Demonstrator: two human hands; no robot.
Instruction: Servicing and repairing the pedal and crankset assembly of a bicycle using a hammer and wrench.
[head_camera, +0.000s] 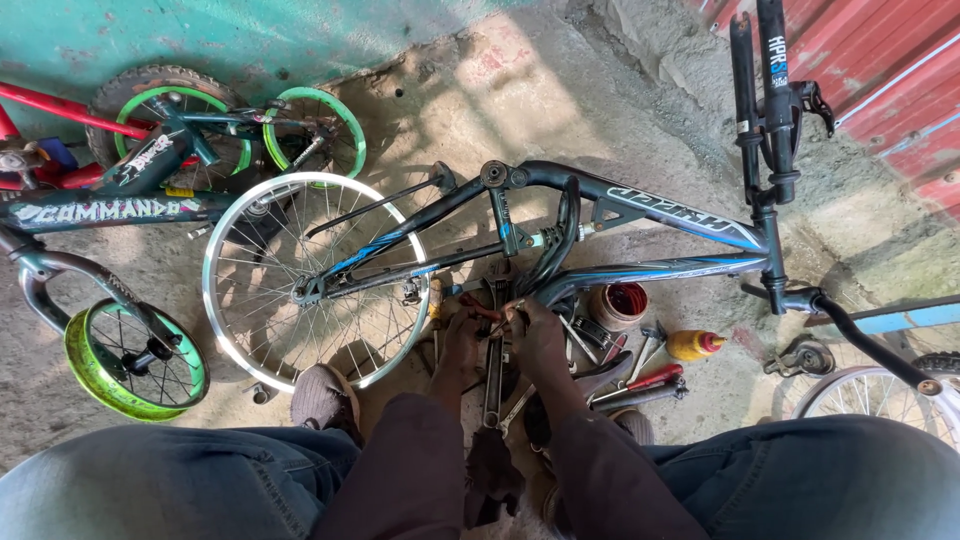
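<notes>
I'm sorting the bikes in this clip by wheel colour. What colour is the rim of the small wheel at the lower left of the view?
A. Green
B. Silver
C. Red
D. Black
A: the small wheel at lower left has a bright green rim, unlike the silver wheel on the black frame that both hands work at.

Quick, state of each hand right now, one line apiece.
Left hand: closed around a red-handled tool beside the black bike frame.
Right hand: curled at the same spot under the frame; what it grips cannot be told.
</notes>
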